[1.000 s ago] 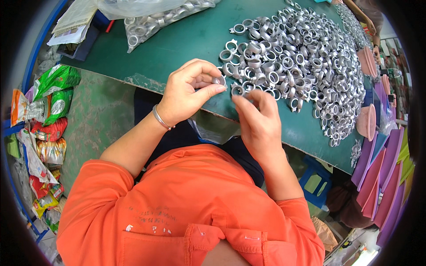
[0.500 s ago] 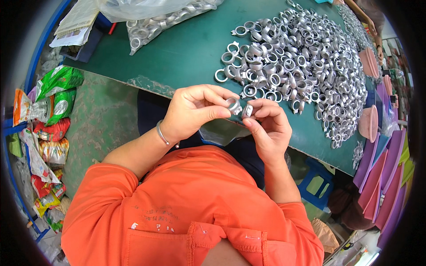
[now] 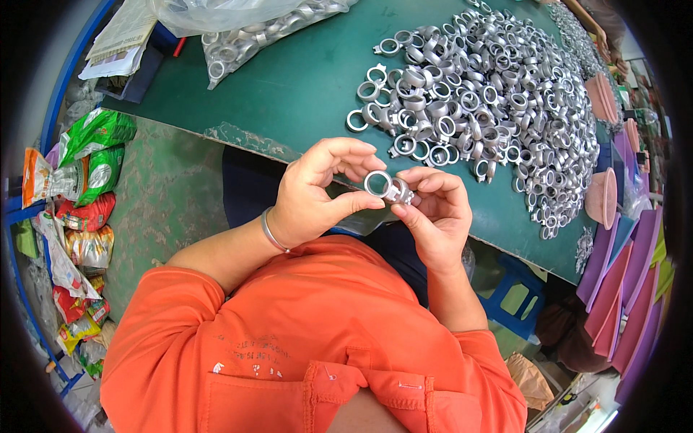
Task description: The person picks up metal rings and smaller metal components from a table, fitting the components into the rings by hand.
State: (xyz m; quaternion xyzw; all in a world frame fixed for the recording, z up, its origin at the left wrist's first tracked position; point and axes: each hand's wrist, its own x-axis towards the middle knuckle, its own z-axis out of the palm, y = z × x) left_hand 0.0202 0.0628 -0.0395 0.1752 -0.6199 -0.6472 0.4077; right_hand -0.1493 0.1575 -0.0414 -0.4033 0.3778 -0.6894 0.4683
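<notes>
Two small silver metal rings meet in front of me, just off the table's near edge. My left hand (image 3: 312,189) has its thumb against the lower side of one metal ring (image 3: 368,192), whose round opening faces up at me. Its fingers curl loosely above that ring. In my right hand (image 3: 442,213) the second metal ring (image 3: 401,192), with a small lug, is pinched between thumb and fingers. The rings touch or overlap, and I cannot tell whether they are joined. A large pile of similar rings (image 3: 480,108) covers the table beyond.
On the green table (image 3: 289,86) lies a clear plastic bag (image 3: 245,47) of more rings. Papers (image 3: 123,36) rest on a dark bin at far left. Pink and purple containers (image 3: 628,267) line the right side. A blue stool (image 3: 514,296) stands below the table. A person's arm shows at far right.
The two rings have come together, where a small gap parted them before. The left ring has turned to show its round opening, and my left fingers have loosened.
</notes>
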